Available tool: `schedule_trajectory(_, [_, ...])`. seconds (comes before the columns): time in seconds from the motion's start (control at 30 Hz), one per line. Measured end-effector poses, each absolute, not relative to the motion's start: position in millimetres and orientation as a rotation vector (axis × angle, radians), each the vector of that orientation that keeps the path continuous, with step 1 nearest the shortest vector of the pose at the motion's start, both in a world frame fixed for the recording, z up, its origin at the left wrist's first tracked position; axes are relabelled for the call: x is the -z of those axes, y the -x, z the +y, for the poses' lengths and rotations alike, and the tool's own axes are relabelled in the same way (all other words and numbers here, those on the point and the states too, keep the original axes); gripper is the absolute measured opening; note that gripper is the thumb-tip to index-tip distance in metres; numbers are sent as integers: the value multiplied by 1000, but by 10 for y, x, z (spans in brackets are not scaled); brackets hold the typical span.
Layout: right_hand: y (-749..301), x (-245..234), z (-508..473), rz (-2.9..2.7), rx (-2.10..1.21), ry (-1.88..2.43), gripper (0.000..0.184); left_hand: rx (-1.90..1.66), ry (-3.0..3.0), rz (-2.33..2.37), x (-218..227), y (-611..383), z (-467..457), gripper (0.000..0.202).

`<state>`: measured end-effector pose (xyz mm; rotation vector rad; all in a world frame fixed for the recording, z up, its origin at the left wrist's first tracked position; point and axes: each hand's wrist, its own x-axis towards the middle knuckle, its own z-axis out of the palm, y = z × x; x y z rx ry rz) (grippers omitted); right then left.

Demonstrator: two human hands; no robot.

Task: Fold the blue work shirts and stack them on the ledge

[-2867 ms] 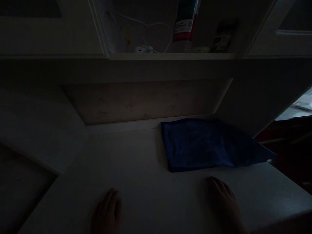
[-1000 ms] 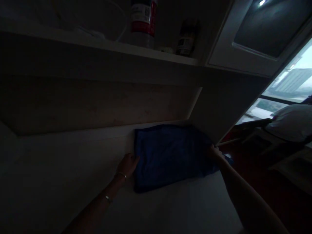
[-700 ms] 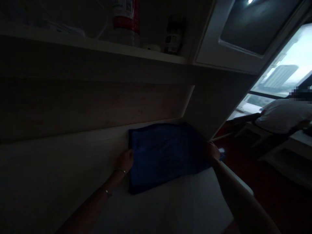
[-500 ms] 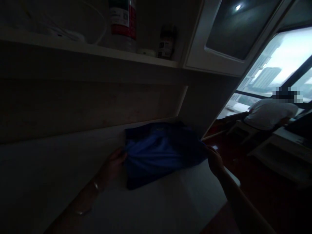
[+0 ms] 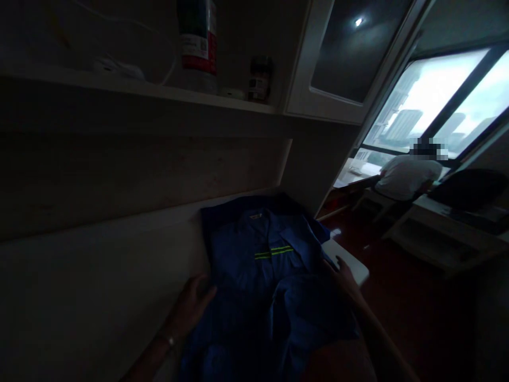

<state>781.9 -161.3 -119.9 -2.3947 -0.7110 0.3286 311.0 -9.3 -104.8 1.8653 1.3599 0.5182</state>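
A pale desk (image 5: pixel 99 276) fills a dim alcove with a wooden back panel; daylight comes only from the window (image 5: pixel 429 101) at the right, where another person (image 5: pixel 405 175) sits at a separate counter. The shelf (image 5: pixel 159 93) above carries a tall bottle (image 5: pixel 196 42), a small jar (image 5: pixel 258 79) and a white cable (image 5: pixel 115 66), beside a glass cabinet door (image 5: pixel 350 53). The blue jacket (image 5: pixel 262 265) – yellow-green stripes on its chest – lies spread open on the desk's right half, collar towards the back panel, hem hanging over the near edge. The left hand (image 5: pixel 194 302) touches its left edge and the right hand (image 5: pixel 342 270) its right side by the desk corner – whether either pinches cloth I cannot tell. The desk left of the jacket is bare.
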Motion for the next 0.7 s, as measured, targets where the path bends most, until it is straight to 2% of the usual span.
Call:
schedule_trajectory(0.07, [-7789,1041,-1266,-726,-342,2497,86,-516,-1782,1520,1090,-3463,138,69])
schedule_trajectory(0.13, [-7740,894,-968,-832,-428,2536,72,-480,-1793,1544,1129,-3747,300,57])
schedule_trajectory(0.2, [-7627,792,-725,-991,-458,2521,51,-455,-1848,1550,1133,-3891,403,41])
schedule_trajectory(0.3, [-7301,733,-483,-1234,-496,2426,27,-413,-1945,1577,1106,-3794,459,26])
schedule_trajectory(0.4, [-6844,714,-385,-1522,-720,2134,29,-377,-2027,1586,1110,-3364,409,27])
schedule_trajectory(0.53, [-6237,660,-270,-1674,-1109,1720,44,-339,-2054,1680,1110,-2389,320,31])
schedule_trajectory(0.7, [-5417,770,237,-1739,-1158,1567,44,-267,-1995,1992,827,-767,416,35])
